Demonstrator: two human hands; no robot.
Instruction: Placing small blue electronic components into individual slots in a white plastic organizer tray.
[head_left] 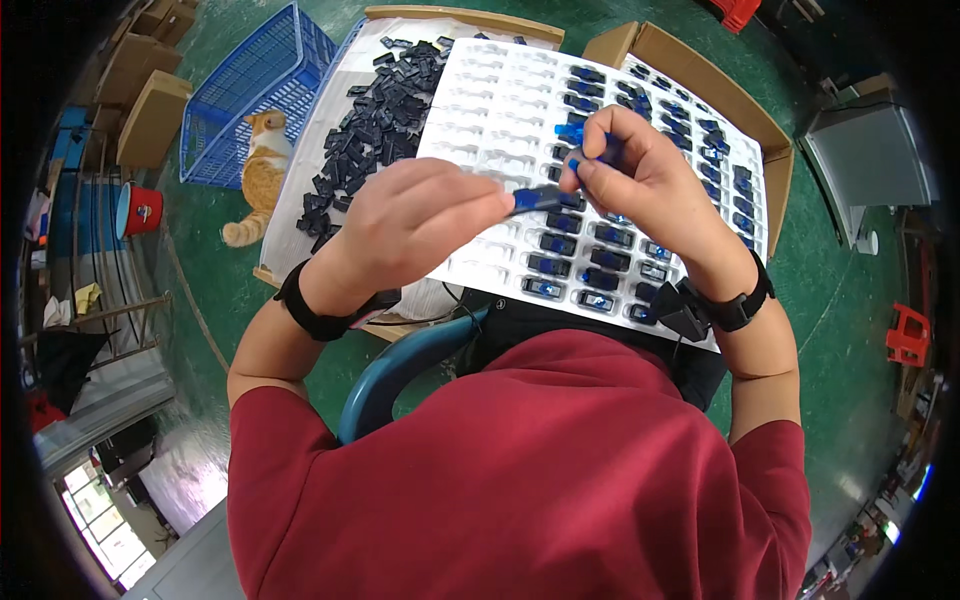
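Note:
My left hand [415,225] is closed, thumb and fingers pinching a small black-and-blue plastic part [538,198] that points to the right. Just right of it, my right hand [650,180] is pinched shut around a small dark blue piece [615,152], mostly hidden by the fingers. A bright blue bit [569,131] shows beside those fingertips. Both hands hover over a white moulded tray [470,125]. Several black and blue parts [558,243] sit in its right-hand pockets, while a heap of loose black parts [365,130] lies left of the tray.
A cardboard box [715,75] of similar parts lies under the tray's right side. Left of the table, an orange-and-white cat [264,175] sits against a blue plastic basket [235,105]. A red bucket [143,210] and a red stool [908,336] stand farther out on the green floor.

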